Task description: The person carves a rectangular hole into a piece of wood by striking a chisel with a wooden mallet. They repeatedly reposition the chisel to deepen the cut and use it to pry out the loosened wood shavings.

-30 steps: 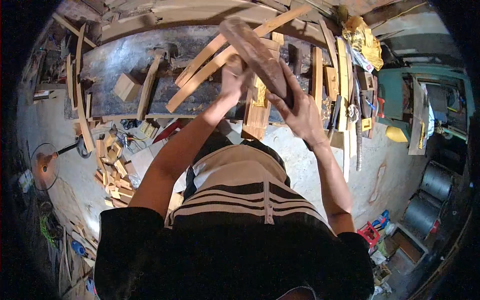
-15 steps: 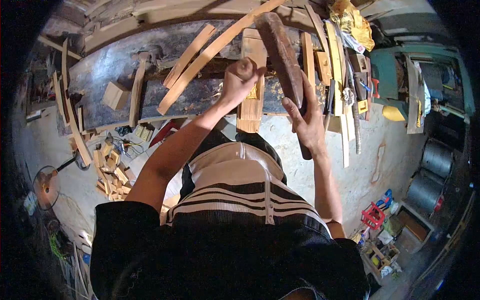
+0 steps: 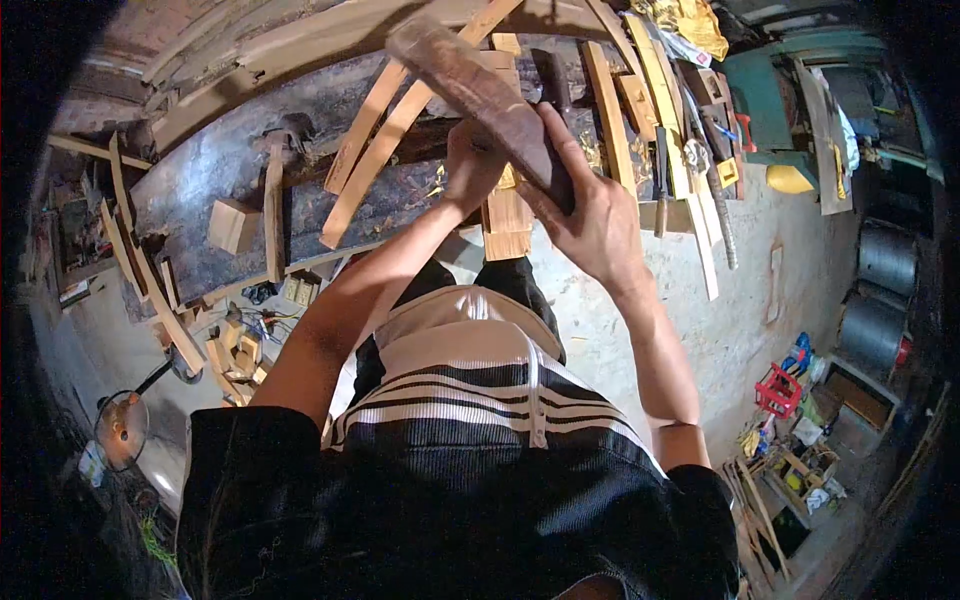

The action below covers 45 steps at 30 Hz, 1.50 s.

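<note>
My right hand (image 3: 600, 225) grips the near end of a thick dark-brown wooden bar (image 3: 475, 95). The bar slants up to the left and passes over my left hand (image 3: 472, 170), hiding part of it. That hand is closed in a fist around an upright chisel, whose round handle end is almost covered now; its blade is hidden. Below both hands lies a light wooden block (image 3: 508, 225), its near end sticking out past the bench edge towards me. Yellow wood shavings (image 3: 592, 155) lie about the block.
Two wooden strips (image 3: 385, 150) lie slantwise on the dark workbench (image 3: 345, 215), left of my hands. A squared wood block (image 3: 233, 226) sits farther left. On the right are long strips (image 3: 667, 110) and a dark narrow tool (image 3: 661, 180). A fan (image 3: 122, 430) stands on the left.
The bar's far end has swung left, from right of my left fist to above it. My right hand has turned with it. The left fist has shifted slightly, and the view has moved a little.
</note>
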Tool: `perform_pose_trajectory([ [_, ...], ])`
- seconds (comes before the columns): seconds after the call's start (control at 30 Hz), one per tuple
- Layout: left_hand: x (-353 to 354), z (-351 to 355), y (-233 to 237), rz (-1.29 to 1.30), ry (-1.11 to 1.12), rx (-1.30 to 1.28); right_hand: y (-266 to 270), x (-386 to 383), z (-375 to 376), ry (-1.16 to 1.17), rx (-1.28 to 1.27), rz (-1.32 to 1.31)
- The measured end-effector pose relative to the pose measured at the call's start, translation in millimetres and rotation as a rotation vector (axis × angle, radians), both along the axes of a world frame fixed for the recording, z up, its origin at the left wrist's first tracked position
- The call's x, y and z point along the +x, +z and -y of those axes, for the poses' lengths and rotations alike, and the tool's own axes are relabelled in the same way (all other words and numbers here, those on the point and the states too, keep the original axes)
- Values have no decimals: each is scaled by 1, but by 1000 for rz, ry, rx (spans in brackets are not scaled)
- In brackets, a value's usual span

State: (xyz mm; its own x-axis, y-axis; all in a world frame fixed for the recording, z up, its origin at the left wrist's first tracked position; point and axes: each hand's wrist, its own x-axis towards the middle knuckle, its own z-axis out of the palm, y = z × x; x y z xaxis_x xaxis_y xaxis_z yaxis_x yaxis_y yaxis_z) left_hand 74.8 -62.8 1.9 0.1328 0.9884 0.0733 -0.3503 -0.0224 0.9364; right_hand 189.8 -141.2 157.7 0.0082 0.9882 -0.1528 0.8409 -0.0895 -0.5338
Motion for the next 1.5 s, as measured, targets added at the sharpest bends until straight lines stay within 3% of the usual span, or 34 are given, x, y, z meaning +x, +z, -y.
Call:
perform_pose_trajectory([
  [0.1,-8,-3,17,-200,-89,142,2,-10,9,-97,183,-196],
  [0.13,-13,-4,3,-208,-140,106,-13,-13,8,-51,454,-245],
  [0.2,-15,-5,6,-335,-89,201,-28,-15,7,-6,602,-155],
  [0.27,-12,-8,15,-27,-32,91,-19,-18,12,-108,57,-73],
  [0.3,-21,-10,19,51,-55,-228,-27,-14,11,-137,66,-128],
  [0.33,-40,-32,-21,56,-240,-324,-35,-10,12,-132,80,-126],
  [0.4,-51,-39,-25,91,45,-402,-55,-6,19,-243,170,-405],
  [0.47,-61,-53,-41,308,202,-620,-47,-8,31,-424,-40,-564],
  [0.53,-60,-57,-50,394,212,-634,-49,-6,41,-487,-22,-582],
  [0.6,-51,-55,-60,312,146,-308,-58,3,48,-496,7,-573],
  [0.7,-39,-28,-10,0,80,-194,-58,7,55,-534,-22,-621],
  [0.77,-29,-19,-9,-127,66,-52,-56,5,55,-537,1,-628],
  [0.87,-16,-5,-11,-62,96,10,-43,-2,51,-567,-12,-580],
  [0.93,-15,-1,-9,-167,42,29,-29,-7,44,-497,3,-608],
  [1.0,-10,6,4,-52,126,6,-15,-17,35,-400,198,-617],
  [1.03,-16,1,7,-497,94,96,-3,-23,30,-347,297,-604],
  [1.07,-15,3,6,-499,88,95,6,-28,26,-294,396,-589],
  [1.13,-9,7,4,64,67,-121,12,-31,14,-90,658,-342],
  [1.17,1,2,-28,94,85,-39,4,-29,12,-31,665,-215],
  [1.2,8,0,-73,-67,47,43,-6,-30,13,-29,511,-187],
  [1.27,-12,8,-17,-245,-2,167,-4,-31,4,61,209,112],
  [1.3,-7,-6,-62,592,-256,-211,4,-31,3,53,11,101],
  [1.33,-8,-13,-60,597,-243,-202,9,-34,0,68,16,104],
  [1.4,-15,-10,-60,-391,-140,170,13,-41,4,52,230,-112],
  [1.43,-17,-7,-54,-101,-238,110,16,-45,5,60,307,-166],
  [1.47,-13,-6,-57,-102,-232,108,11,-48,4,58,393,-202],
  [1.5,-7,-6,-55,-203,-63,213,6,-49,4,33,304,-153],
])
